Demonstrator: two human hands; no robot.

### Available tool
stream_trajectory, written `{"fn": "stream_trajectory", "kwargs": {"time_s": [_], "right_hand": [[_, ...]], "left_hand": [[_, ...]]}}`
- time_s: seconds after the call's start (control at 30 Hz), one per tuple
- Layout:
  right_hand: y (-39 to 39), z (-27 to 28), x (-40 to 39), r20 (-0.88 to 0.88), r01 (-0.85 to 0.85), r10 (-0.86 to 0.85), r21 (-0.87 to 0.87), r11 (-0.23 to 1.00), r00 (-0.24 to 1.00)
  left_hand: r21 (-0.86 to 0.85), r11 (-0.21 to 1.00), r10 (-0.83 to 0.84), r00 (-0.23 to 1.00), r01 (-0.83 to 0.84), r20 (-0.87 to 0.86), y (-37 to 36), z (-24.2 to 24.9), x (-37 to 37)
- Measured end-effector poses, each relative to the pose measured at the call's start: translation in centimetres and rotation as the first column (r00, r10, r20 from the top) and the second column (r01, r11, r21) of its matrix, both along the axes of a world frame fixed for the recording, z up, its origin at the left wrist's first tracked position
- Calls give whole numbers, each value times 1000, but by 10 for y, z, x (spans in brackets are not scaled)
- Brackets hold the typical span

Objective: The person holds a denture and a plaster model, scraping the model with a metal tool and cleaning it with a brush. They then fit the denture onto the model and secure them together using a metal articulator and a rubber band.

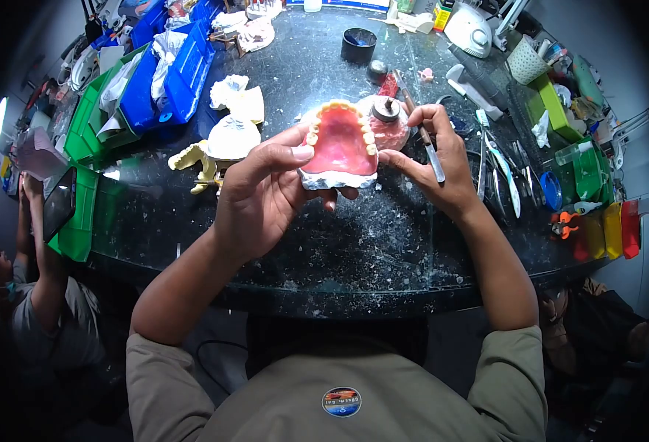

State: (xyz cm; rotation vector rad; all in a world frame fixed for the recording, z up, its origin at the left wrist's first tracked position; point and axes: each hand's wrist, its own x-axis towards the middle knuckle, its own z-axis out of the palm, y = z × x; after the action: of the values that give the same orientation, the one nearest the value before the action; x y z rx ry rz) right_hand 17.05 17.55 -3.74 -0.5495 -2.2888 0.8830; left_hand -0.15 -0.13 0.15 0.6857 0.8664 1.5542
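Observation:
A pink denture base with cream teeth (340,144) rests on a white plaster model, tilted toward the camera. My left hand (265,177) is closed around the model's left side and underside, its thumb near the teeth. In my right hand (442,158) is a slim knife-like tool (427,144) with a brown handle and a pale blade pointing down. The right thumb tip is close to the model's right edge; whether it touches is unclear. Behind the model stands a pink mass with a round metal piece (386,110) on top.
Plaster models (234,138) stand left of centre on the dark table (324,258). Blue bins (180,74) and green bins (85,125) are at the left, with a person (44,295) beyond. Tools and a toothbrush (503,173) lie right. A black cup (358,46) stands at the back.

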Motion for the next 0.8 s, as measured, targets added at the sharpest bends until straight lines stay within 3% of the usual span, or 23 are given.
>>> {"fn": "stream_trajectory", "kwargs": {"time_s": [0.57, 0.8], "right_hand": [[0, -1, 0, -6, -14, 14, 3, 1000, 1000], [1, -2, 0, -13, -6, 6, 21, 1000, 1000]], "left_hand": [[7, 1000, -10, 999, 11, -46, 0, -1, -1], [-78, 997, 20, 994, -28, -104, 0, 2, 2]]}}
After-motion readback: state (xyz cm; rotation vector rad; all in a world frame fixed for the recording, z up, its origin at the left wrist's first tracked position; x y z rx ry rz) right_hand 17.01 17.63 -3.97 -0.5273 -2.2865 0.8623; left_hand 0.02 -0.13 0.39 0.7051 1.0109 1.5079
